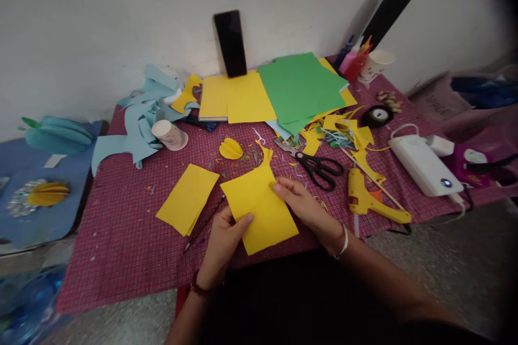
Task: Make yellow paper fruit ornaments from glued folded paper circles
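A square sheet of yellow paper (261, 207) is held between my two hands above the near side of the table. My left hand (224, 237) pinches its left edge, thumb on top and fingers underneath. At the right edge my right hand (301, 199) grips the same sheet with thumb and fingertips. Left of it lie stacked yellow paper pieces (188, 198), with a pencil (204, 223) beside them. Just beyond the sheet sit a small yellow paper pumpkin shape (231, 149) and black-handled scissors (319, 167) with their blades pointing away to the left.
Green sheets (301, 86) lie over yellow ones at the back, near a phone (230, 43) leaning on the wall. Blue paper scraps (141, 113) and a paper cup (170, 135) are left. A yellow glue gun (372, 199) and white power bank (424, 164) are right.
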### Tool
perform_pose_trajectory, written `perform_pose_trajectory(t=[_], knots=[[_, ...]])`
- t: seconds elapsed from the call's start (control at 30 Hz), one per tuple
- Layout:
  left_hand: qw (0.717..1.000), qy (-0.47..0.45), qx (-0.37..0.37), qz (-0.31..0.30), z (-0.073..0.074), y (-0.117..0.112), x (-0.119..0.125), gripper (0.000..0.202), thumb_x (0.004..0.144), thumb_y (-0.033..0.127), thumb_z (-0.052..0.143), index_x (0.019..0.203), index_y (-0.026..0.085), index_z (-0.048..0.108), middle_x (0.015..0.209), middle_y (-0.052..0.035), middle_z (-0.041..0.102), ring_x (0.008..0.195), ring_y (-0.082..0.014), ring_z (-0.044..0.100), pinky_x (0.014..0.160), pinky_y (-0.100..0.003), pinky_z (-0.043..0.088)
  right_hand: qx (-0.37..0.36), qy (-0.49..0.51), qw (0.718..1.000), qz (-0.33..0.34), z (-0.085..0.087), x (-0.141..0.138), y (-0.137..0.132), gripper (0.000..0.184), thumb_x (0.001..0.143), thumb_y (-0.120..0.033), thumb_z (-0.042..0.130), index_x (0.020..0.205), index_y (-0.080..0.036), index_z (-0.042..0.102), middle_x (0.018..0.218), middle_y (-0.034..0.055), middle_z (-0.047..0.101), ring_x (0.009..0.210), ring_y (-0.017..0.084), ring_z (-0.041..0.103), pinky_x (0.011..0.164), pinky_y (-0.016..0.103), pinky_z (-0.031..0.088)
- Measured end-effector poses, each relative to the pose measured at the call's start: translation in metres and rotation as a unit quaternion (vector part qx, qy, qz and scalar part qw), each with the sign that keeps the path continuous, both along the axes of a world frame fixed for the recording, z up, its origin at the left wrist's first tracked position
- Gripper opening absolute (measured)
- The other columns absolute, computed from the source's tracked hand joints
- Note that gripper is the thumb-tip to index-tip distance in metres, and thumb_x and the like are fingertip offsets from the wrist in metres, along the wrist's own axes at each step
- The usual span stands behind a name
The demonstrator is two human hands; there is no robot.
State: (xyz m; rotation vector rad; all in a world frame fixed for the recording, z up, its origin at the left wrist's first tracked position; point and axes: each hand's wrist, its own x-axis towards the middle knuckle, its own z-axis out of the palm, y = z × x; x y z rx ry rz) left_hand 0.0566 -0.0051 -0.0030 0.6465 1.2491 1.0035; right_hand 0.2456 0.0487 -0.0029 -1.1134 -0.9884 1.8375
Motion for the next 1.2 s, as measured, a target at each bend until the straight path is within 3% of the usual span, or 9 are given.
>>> perform_pose_trajectory(t=[0.1,0.27,0.47,0.77,0.97,1.2], knots=[[1.000,-0.008,-0.007,0.004,-0.002,-0.001,-0.001,0.036,0.069,0.030,0.081,0.101,0.016,0.073,0.104,-0.0096,0.076,0.085,-0.0219,0.072,0.076,-0.031,0.056,0.033,-0.056,0.997,-0.044,-0.004,0.001,0.000,0.036,0.086,-0.058,0.058,0.086,-0.024,0.069,0.085,0.0001,0.071,0.077,0.018,0.063,0.068,0.027,0.050],[1.000,-0.021,-0.009,-0.001,-0.001,0.000,-0.001,0.037,0.071,0.031,0.080,0.103,0.016,0.072,0.105,-0.0100,0.076,0.085,-0.0225,0.072,0.077,-0.033,0.057,0.047,-0.058,0.997,-0.034,-0.007,0.002,0.000,0.039,0.089,-0.060,0.052,0.087,-0.024,0.068,0.088,0.0008,0.069,0.080,0.020,0.063,0.076,0.031,0.050],[1.000,-0.017,-0.014,-0.001,0.001,0.001,-0.001,0.038,0.069,0.031,0.081,0.103,0.015,0.072,0.104,-0.0103,0.076,0.083,-0.0223,0.072,0.076,-0.032,0.056,0.051,-0.097,0.993,-0.047,-0.010,0.001,0.000,0.038,0.086,-0.059,0.056,0.078,-0.023,0.066,0.083,0.0006,0.067,0.079,0.019,0.059,0.073,0.030,0.049],[1.000,-0.021,-0.015,0.000,0.001,0.001,-0.001,0.036,0.070,0.030,0.081,0.102,0.017,0.072,0.104,-0.0097,0.076,0.085,-0.0226,0.072,0.077,-0.032,0.056,0.036,-0.067,0.996,-0.055,-0.002,-0.001,0.000,0.037,0.083,-0.059,0.060,0.075,-0.024,0.068,0.079,0.0015,0.068,0.073,0.019,0.059,0.065,0.028,0.049],[1.000,-0.020,-0.013,0.012,0.001,0.001,0.000,0.039,0.071,0.030,0.080,0.106,0.018,0.068,0.106,-0.0087,0.075,0.084,-0.0223,0.072,0.079,-0.034,0.057,-0.022,0.037,0.997,0.063,0.008,-0.003,0.000,0.035,0.076,-0.048,0.073,0.097,-0.020,0.069,0.084,0.0007,0.072,0.066,0.015,0.064,0.061,0.025,0.049],[0.997,-0.065,-0.028,0.037,0.007,0.000,0.002,0.043,0.073,0.031,0.077,0.111,0.018,0.062,0.105,-0.0096,0.074,0.082,-0.0217,0.072,0.075,-0.033,0.056,-0.023,0.045,0.996,0.077,0.008,-0.004,0.001,0.035,0.072,-0.040,0.077,0.098,-0.019,0.069,0.085,0.0015,0.073,0.070,0.017,0.068,0.064,0.026,0.052]])
